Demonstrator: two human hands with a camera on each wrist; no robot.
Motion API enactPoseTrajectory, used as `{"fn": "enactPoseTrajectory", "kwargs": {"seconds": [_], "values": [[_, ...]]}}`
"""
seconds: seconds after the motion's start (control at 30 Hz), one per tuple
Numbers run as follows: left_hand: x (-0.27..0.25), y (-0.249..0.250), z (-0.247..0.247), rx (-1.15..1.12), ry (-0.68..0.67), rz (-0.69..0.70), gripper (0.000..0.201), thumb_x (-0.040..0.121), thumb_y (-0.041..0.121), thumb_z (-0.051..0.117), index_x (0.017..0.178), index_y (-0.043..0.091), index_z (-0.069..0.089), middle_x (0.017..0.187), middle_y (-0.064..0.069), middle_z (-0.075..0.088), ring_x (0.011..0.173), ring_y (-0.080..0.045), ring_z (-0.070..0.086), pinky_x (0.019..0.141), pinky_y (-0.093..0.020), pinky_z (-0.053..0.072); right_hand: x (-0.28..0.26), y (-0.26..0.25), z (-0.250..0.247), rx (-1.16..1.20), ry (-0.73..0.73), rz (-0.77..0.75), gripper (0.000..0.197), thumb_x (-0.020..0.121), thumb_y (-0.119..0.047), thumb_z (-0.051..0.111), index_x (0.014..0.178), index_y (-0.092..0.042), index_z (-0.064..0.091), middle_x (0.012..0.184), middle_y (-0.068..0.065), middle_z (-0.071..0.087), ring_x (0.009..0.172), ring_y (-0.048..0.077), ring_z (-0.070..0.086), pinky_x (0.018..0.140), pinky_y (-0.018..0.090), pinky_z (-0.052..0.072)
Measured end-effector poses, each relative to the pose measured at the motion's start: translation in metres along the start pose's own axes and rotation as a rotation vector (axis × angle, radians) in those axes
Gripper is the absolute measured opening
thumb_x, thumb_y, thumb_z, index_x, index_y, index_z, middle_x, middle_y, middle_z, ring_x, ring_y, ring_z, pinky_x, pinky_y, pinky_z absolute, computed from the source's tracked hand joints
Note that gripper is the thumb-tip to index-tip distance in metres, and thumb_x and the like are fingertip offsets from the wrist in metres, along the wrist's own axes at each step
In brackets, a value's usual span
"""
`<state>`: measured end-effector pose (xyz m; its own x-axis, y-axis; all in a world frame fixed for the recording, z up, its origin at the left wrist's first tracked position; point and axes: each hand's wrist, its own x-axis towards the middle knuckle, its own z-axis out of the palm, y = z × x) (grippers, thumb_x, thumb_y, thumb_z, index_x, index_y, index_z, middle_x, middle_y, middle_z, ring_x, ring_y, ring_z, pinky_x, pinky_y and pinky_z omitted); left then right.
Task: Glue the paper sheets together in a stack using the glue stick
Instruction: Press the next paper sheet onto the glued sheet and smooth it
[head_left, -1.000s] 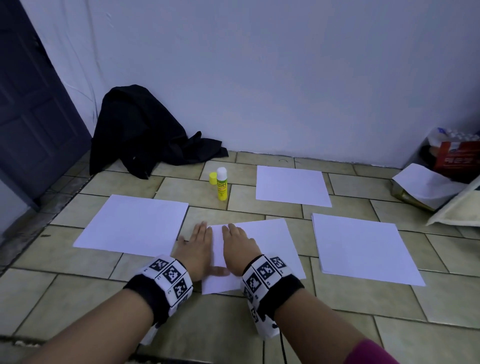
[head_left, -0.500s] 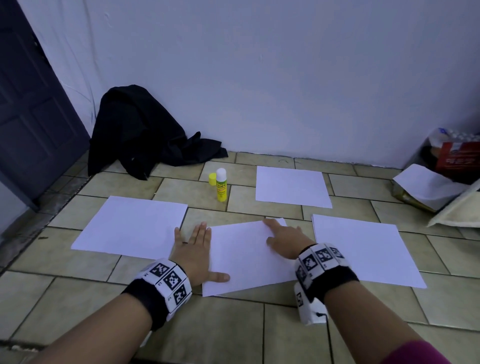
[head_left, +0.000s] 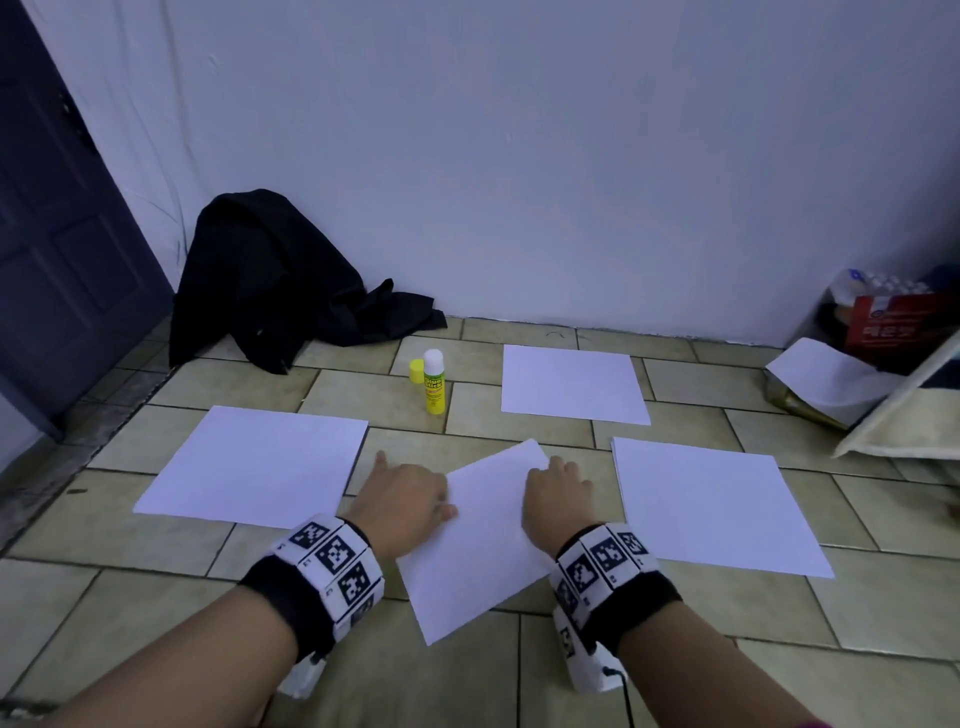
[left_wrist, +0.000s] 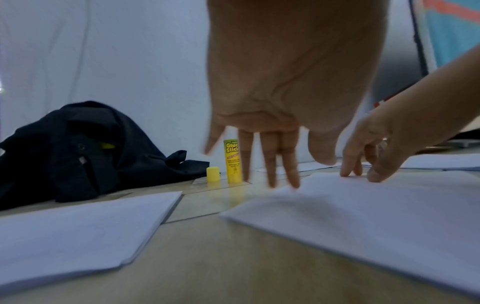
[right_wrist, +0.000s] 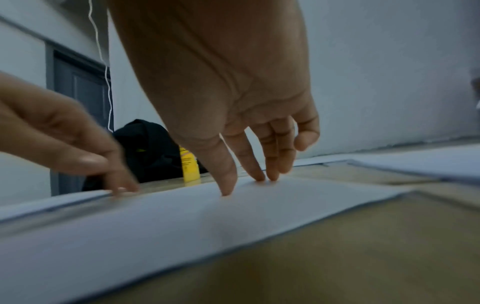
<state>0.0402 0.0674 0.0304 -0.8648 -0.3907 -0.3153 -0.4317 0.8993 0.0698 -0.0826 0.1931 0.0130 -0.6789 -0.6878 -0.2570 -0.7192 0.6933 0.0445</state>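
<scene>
Several white paper sheets lie on the tiled floor. The middle sheet (head_left: 483, 545) (left_wrist: 376, 222) (right_wrist: 182, 222) lies turned at an angle between my hands. My left hand (head_left: 405, 499) (left_wrist: 270, 164) touches its left edge with straight fingers. My right hand (head_left: 556, 499) (right_wrist: 249, 164) presses fingertips on its right side. More sheets lie at the left (head_left: 254, 467), the back (head_left: 571, 384) and the right (head_left: 711, 504). The yellow glue stick (head_left: 433, 382) (left_wrist: 232, 161) stands upright and uncapped beyond the sheets, its yellow cap (head_left: 416, 371) (left_wrist: 213, 174) beside it.
A black cloth bundle (head_left: 280, 280) leans against the white wall at the back left, next to a dark door (head_left: 62, 218). Boxes, a bag and loose paper (head_left: 852, 379) crowd the right corner.
The middle sheet has been rotated counter-clockwise between my hands. My right hand came back from the sheet's far right corner toward its middle; my left hand shifted up along the left edge.
</scene>
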Motion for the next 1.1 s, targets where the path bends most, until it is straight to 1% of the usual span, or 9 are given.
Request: {"fn": "enactPoseTrajectory", "kwargs": {"seconds": [0.1,0.27,0.37,0.47,0.6,0.7,0.8,0.93,1.1], "values": [[0.001,0.009,0.002,-0.017,0.021,0.160,0.042,0.097,0.032,0.048,0.139,0.024,0.045,0.139,0.002,0.049,0.131,-0.018,0.042,0.112,-0.037,0.019,-0.003,-0.018,0.004,0.098,-0.053,-0.081,0.032,0.093,-0.012,0.040,0.124,-0.007,0.046,0.130,0.015,0.039,0.121,0.031,0.039,0.095,0.040,0.040],[-0.003,0.016,0.000,0.036,0.047,0.135,0.025,0.090,0.034,0.059,0.113,0.028,0.068,0.112,0.005,0.069,0.106,-0.016,0.058,0.078,-0.020,0.030,-0.003,-0.037,0.005,0.228,-0.214,-0.252,0.060,0.090,-0.015,0.053,0.142,-0.001,0.025,0.150,0.021,0.018,0.142,0.035,0.015,0.114,0.042,0.024],[-0.003,0.009,0.002,0.004,0.078,0.016,0.047,0.085,0.044,0.065,0.126,0.022,0.056,0.123,0.001,0.062,0.114,-0.018,0.054,0.089,-0.025,0.036,-0.002,-0.043,0.004,0.234,-0.207,-0.291,0.069,0.090,-0.015,0.056,0.146,-0.003,0.018,0.156,0.016,0.009,0.146,0.028,0.008,0.116,0.042,0.024],[0.004,-0.004,0.014,-0.067,-0.068,-0.089,0.093,0.085,0.053,0.062,0.151,0.007,0.015,0.159,-0.009,0.015,0.147,-0.022,0.012,0.114,-0.043,0.025,-0.001,-0.050,0.005,0.196,-0.194,-0.259,0.080,0.091,-0.019,0.059,0.150,-0.003,0.008,0.160,0.011,0.002,0.148,0.024,0.003,0.117,0.046,0.022],[0.009,-0.014,0.019,-0.017,-0.198,-0.070,0.100,0.088,0.058,0.053,0.153,0.012,-0.008,0.161,-0.001,-0.012,0.147,-0.022,-0.015,0.117,-0.054,0.011,-0.002,-0.062,0.005,0.140,-0.238,-0.362,0.084,0.095,-0.022,0.053,0.152,-0.006,-0.006,0.161,0.004,-0.009,0.148,0.018,-0.006,0.118,0.051,0.007],[0.009,-0.015,0.017,0.084,-0.174,-0.070,0.100,0.086,0.064,0.050,0.154,0.014,-0.004,0.162,0.001,-0.007,0.148,-0.024,-0.014,0.117,-0.054,0.012,0.000,-0.061,0.002,0.185,-0.226,-0.387,0.082,0.096,-0.031,0.052,0.153,-0.007,-0.003,0.161,0.004,-0.003,0.148,0.017,-0.001,0.118,0.048,0.001],[0.010,-0.014,0.019,0.137,-0.159,-0.080,0.100,0.085,0.071,0.044,0.154,0.015,-0.003,0.162,0.001,-0.004,0.148,-0.024,-0.012,0.116,-0.055,0.012,0.001,-0.048,-0.004,0.298,-0.244,-0.310,0.073,0.092,-0.014,0.050,0.153,-0.013,0.009,0.160,0.001,0.009,0.145,0.020,0.020,0.119,0.048,0.002],[0.009,-0.016,0.020,0.124,-0.136,-0.085,0.100,0.084,0.072,0.044,0.154,0.016,-0.002,0.162,0.002,-0.002,0.148,-0.024,-0.011,0.116,-0.055,0.010,0.003,-0.014,-0.010,0.411,-0.183,-0.081,0.056,0.088,-0.006,0.038,0.142,-0.016,0.029,0.134,0.007,0.052,0.124,0.025,0.048,0.117,0.048,0.011],[0.009,-0.016,0.021,0.112,-0.135,-0.073,0.101,0.084,0.071,0.045,0.154,0.014,-0.001,0.162,0.000,-0.002,0.148,-0.025,-0.011,0.117,-0.054,0.010,0.004,0.002,-0.004,0.321,-0.176,0.003,0.059,0.091,-0.040,0.054,0.137,-0.010,0.032,0.127,0.005,0.056,0.120,0.024,0.051,0.115,0.047,0.019]]}}
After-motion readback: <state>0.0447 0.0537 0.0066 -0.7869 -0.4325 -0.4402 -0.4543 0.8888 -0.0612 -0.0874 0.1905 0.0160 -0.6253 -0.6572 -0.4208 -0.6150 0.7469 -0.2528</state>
